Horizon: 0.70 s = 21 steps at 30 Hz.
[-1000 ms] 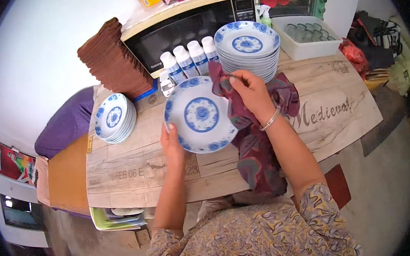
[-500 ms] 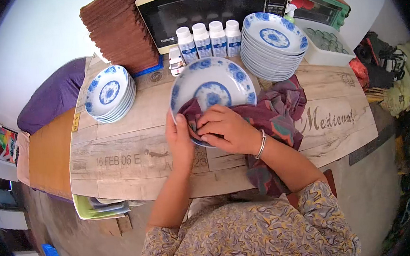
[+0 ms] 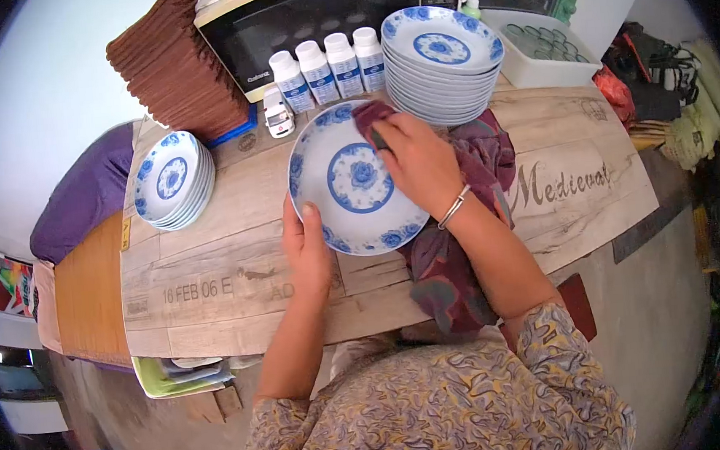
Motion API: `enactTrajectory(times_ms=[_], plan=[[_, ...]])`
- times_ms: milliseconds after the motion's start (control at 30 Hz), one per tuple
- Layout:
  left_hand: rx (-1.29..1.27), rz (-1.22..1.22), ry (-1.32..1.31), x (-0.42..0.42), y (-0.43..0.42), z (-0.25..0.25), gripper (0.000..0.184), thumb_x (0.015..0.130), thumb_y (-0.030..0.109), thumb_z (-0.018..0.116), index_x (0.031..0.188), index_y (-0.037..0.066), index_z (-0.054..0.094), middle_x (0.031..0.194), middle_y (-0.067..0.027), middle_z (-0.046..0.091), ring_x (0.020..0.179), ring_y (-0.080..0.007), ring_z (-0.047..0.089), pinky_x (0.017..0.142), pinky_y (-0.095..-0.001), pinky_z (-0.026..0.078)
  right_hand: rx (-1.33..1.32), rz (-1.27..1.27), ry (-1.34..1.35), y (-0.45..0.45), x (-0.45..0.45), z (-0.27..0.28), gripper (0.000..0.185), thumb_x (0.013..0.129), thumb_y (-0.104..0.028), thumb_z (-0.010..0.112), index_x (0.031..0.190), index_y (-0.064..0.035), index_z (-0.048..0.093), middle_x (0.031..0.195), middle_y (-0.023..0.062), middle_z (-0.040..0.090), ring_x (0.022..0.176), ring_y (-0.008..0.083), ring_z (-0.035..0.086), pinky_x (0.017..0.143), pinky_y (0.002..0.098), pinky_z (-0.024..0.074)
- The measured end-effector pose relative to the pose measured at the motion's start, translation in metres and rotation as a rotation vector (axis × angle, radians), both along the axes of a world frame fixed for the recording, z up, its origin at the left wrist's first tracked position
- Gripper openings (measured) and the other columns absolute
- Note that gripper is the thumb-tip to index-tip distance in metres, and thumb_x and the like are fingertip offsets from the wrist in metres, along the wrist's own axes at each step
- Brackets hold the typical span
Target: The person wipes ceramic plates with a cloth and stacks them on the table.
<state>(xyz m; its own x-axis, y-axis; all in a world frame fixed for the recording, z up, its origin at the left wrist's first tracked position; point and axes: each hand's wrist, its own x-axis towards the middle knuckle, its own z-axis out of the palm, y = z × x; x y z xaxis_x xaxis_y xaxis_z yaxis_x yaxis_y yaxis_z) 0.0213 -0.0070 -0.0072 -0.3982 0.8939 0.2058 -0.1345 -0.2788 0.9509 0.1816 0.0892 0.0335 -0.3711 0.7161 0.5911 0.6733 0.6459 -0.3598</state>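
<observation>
At the far left, a purple cover (image 3: 87, 191) lay beyond the end of the wooden-patterned table (image 3: 579, 216). On the table's left part stood a short stack of dishes (image 3: 172, 180), white with blue flowers. Behind it, to the right, rose a pile of brown towels (image 3: 165, 63), and next came a white toy car (image 3: 278, 115).

The person's left hand (image 3: 307, 250) gripped the lower left rim of a blue-and-white plate (image 3: 361, 178), with its thumb over the upper face and its other fingers at and under the edge, partly hidden. The plate was in front of the person, near the middle of the table; whether it touched the tabletop could not be told. Four white bottles (image 3: 317, 76) stood in a row behind it, before the microwave (image 3: 318, 12).

The right hand (image 3: 421, 159), a bracelet (image 3: 453, 207) at its wrist, had its fingers bent around a dark red cloth (image 3: 445, 286), pressing a bunched end against the plate's upper right. The rest trailed under the forearm. Behind that hand stood a tall stack of plates (image 3: 442, 91), and beside it a white tub (image 3: 559, 72) held glasses (image 3: 544, 41).
</observation>
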Motion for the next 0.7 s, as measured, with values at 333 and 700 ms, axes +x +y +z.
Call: enactTrajectory(times_ms=[333, 700], plan=[[0.009, 0.050, 0.056, -0.016, 0.002, -0.001, 0.040, 0.092, 0.031, 0.041, 0.118, 0.000, 0.044, 0.109, -0.0081, 0.052, 0.098, -0.0142, 0.047, 0.086, -0.0271, 0.038, -0.229, 0.764, 0.051, -0.035, -0.034, -0.018, 0.025, 0.072, -0.009, 0.054, 0.097, -0.0087, 0.059, 0.100, 0.0073, 0.053, 0.091, 0.0267, 0.053, 0.076, 0.0362, 0.0460], [0.006, 0.118, 0.148, -0.021, -0.001, 0.013, 0.043, 0.092, 0.027, 0.042, 0.124, -0.001, 0.039, 0.116, -0.0097, 0.049, 0.105, -0.0151, 0.045, 0.089, -0.0279, 0.036, -0.153, -0.003, -0.112, -0.002, -0.007, -0.013, 0.008, 0.074, -0.010, 0.057, 0.081, -0.0083, 0.061, 0.080, 0.0087, 0.059, 0.074, 0.0288, 0.059, 0.066, 0.0374, 0.0471]])
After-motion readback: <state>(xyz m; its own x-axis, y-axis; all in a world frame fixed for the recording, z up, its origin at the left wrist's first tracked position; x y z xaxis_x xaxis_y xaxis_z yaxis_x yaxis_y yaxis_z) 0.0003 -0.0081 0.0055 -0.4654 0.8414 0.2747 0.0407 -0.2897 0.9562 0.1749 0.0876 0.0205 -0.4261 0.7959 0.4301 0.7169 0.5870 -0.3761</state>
